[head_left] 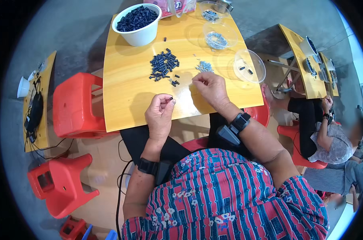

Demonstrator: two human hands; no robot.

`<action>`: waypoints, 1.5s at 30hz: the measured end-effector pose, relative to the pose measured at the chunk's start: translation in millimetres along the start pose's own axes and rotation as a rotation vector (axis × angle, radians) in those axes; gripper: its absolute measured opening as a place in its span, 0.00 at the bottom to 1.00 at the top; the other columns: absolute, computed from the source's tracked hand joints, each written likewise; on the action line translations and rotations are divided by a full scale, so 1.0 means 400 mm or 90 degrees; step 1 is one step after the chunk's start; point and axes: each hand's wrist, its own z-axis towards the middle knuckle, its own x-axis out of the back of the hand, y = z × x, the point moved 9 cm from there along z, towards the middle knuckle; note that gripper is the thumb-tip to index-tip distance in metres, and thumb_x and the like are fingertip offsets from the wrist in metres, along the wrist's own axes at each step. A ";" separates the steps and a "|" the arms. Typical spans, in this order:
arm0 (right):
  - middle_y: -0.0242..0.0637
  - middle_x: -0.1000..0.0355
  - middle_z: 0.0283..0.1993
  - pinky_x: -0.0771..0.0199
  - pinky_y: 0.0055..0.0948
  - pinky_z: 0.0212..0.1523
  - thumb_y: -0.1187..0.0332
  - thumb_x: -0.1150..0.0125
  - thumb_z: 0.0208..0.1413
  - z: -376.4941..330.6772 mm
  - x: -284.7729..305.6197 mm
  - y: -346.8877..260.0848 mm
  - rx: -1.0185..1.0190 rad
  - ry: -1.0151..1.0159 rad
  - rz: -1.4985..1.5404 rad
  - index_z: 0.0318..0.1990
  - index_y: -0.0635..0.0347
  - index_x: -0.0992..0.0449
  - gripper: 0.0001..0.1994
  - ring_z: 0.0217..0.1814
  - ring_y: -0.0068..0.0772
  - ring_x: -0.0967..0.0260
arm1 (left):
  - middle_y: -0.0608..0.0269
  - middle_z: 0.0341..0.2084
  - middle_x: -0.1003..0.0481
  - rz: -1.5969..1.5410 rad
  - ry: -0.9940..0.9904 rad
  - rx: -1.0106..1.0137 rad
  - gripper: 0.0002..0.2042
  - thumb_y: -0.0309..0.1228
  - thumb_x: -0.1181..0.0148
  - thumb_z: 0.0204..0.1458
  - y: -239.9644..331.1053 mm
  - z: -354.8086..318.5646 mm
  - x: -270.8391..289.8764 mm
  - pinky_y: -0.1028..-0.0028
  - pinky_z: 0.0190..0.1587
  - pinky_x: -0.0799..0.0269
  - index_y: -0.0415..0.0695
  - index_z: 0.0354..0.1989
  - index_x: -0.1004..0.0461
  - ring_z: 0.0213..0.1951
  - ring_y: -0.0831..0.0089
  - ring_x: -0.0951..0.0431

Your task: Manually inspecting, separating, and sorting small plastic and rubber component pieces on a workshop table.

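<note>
My left hand [160, 116] is closed in a pinch near the table's front edge, with a small black plastic piece [171, 99] between thumb and forefinger. To its right, my right hand [213, 91] has its fingertips pressed together above the tabletop; whatever they hold is too small to make out. Just beyond the right fingers lies a little heap of silvery metal parts [204, 66], perhaps screws. A larger pile of short black cylindrical pieces [162, 64] spreads over the table beyond my left hand, with a few strays at its near side.
A white tub [148, 35] full of black pieces stands far left on the yellow table [125, 92]. Clear bowls [232, 36] with metal parts stand far right; a clear bowl [258, 72] nearer holds two black pieces. Red stools [71, 106] flank the left. Another person [329, 136] sits right.
</note>
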 end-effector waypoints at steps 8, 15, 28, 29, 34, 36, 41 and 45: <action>0.29 0.25 0.26 0.32 0.16 0.27 0.73 0.38 0.53 0.016 0.127 0.030 -0.040 0.065 0.049 0.35 0.68 0.21 0.06 0.24 0.14 0.34 | 0.70 0.27 0.28 -0.019 0.014 0.032 0.05 0.21 0.41 0.54 -0.011 0.005 0.012 0.85 0.30 0.31 0.38 0.38 0.28 0.27 0.86 0.30; 0.44 0.26 0.30 0.27 0.36 0.34 0.70 0.41 0.48 -0.048 0.108 0.018 0.055 0.004 -0.163 0.31 0.58 0.20 0.06 0.31 0.46 0.27 | 0.71 0.28 0.28 0.009 -0.001 0.029 0.05 0.20 0.41 0.53 -0.009 0.000 0.007 0.85 0.31 0.32 0.37 0.38 0.28 0.28 0.87 0.31; 0.42 0.34 0.31 0.26 0.37 0.31 0.71 0.47 0.52 -0.076 0.027 -0.004 0.287 -0.036 -0.482 0.32 0.61 0.29 0.04 0.30 0.45 0.29 | 0.67 0.29 0.25 0.032 0.000 0.042 0.06 0.20 0.39 0.51 -0.002 -0.004 -0.011 0.82 0.37 0.29 0.37 0.36 0.27 0.30 0.84 0.27; 0.42 0.35 0.32 0.25 0.36 0.30 0.71 0.47 0.52 -0.082 0.023 -0.008 0.307 -0.028 -0.500 0.34 0.61 0.31 0.04 0.31 0.45 0.29 | 0.67 0.28 0.24 0.032 -0.006 0.039 0.06 0.20 0.39 0.50 0.002 -0.006 -0.021 0.82 0.36 0.29 0.37 0.36 0.26 0.30 0.84 0.27; 0.45 0.36 0.35 0.26 0.33 0.33 0.74 0.47 0.49 -0.084 -0.010 -0.020 0.311 -0.046 -0.504 0.36 0.62 0.35 0.07 0.34 0.41 0.29 | 0.69 0.29 0.25 0.044 -0.056 0.064 0.06 0.19 0.40 0.51 0.005 -0.001 -0.071 0.85 0.36 0.30 0.36 0.37 0.25 0.30 0.87 0.28; 0.45 0.35 0.35 0.26 0.35 0.35 0.74 0.47 0.50 -0.085 -0.026 -0.037 0.304 -0.058 -0.453 0.36 0.62 0.35 0.07 0.35 0.43 0.29 | 0.69 0.29 0.24 0.038 -0.063 0.066 0.06 0.20 0.39 0.51 0.002 0.004 -0.068 0.84 0.37 0.29 0.36 0.38 0.25 0.30 0.86 0.28; 0.44 0.34 0.37 0.31 0.41 0.42 0.75 0.47 0.54 -0.101 -0.059 -0.101 0.289 -0.168 -0.107 0.38 0.61 0.36 0.07 0.42 0.49 0.33 | 0.66 0.30 0.23 0.062 -0.094 0.079 0.07 0.20 0.39 0.51 0.000 0.002 -0.073 0.83 0.37 0.27 0.35 0.38 0.24 0.30 0.85 0.26; 0.44 0.34 0.37 0.30 0.40 0.43 0.74 0.46 0.54 -0.096 -0.077 -0.103 0.286 -0.174 -0.117 0.39 0.60 0.36 0.07 0.42 0.49 0.33 | 0.66 0.28 0.22 0.067 -0.080 0.069 0.06 0.22 0.37 0.50 -0.003 0.003 -0.065 0.81 0.35 0.27 0.36 0.37 0.23 0.29 0.84 0.25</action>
